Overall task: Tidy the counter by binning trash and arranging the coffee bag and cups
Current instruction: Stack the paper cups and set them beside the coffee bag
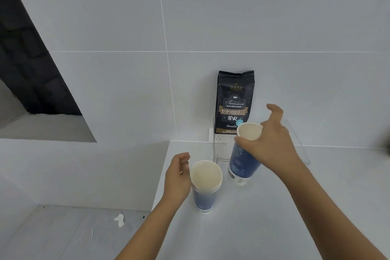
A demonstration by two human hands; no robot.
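A white counter point(274, 207) against a white tiled wall point(211, 17) is seen from above. A dark coffee bag point(234, 102), labelled "Treasure Blue Mountain", is stood upright at the back of the counter, against the wall, on a clear acrylic stand point(219, 154). 2 groups of blue-and-white paper cups are shown in front of it. The nearer cup stack point(205, 186), in which several nested rims are visible, is set upright on the counter; the left hand point(178, 177) is placed at its left side with fingers loosely curved, and whether they touch the stack cannot be told. The farther paper cup point(242, 154) is tilted, its open mouth turned toward the camera, and is gripped near the rim by the right hand point(272, 139), the thumb and lower fingers being wrapped round it while the index finger is raised free. A scrap of white paper point(119, 220) is seen on the grey floor point(52, 234) to the left, below the counter.
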